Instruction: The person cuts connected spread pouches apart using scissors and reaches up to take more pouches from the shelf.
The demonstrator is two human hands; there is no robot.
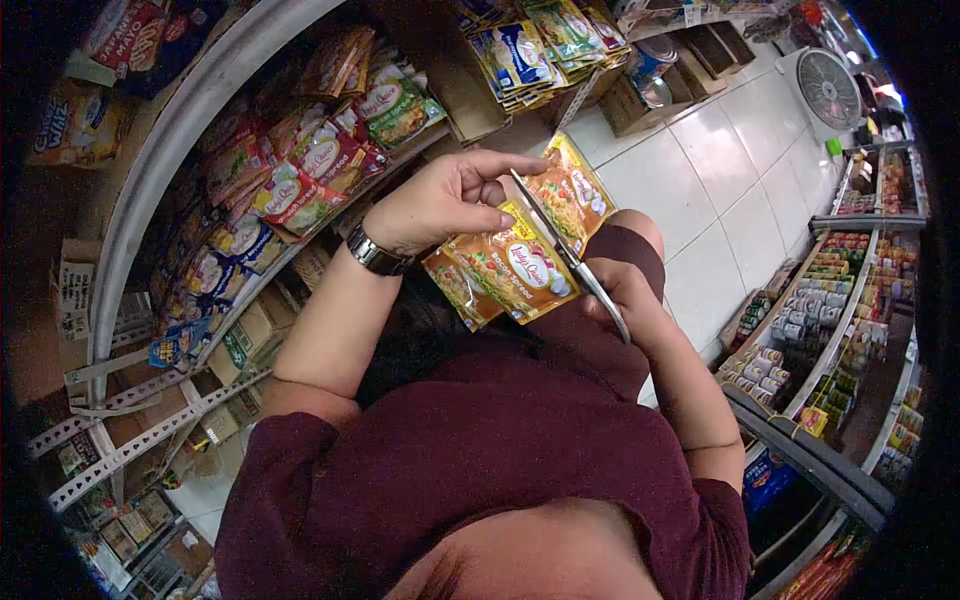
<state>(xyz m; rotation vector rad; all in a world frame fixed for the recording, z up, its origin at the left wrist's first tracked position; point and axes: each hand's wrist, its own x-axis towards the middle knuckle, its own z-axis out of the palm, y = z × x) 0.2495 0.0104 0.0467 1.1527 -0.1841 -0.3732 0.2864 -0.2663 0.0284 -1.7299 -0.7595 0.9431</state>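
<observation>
My left hand, with a metal watch on its wrist, pinches a strip of orange bacon spread sachets near the upper edge. A second sachet hangs partly behind the front one. My right hand grips a pair of scissors by the handles. Its blades lie between the front sachet and another bacon spread sachet on the far side. Whether the blades have cut through there, I cannot tell. The sachets are over my lap.
Shelves on the left hold sandwich spread sachets and other packets. Stacked sachets lie on a ledge ahead, beside a cardboard box. An electric fan stands on the tiled floor. Shelves of cans line the right side.
</observation>
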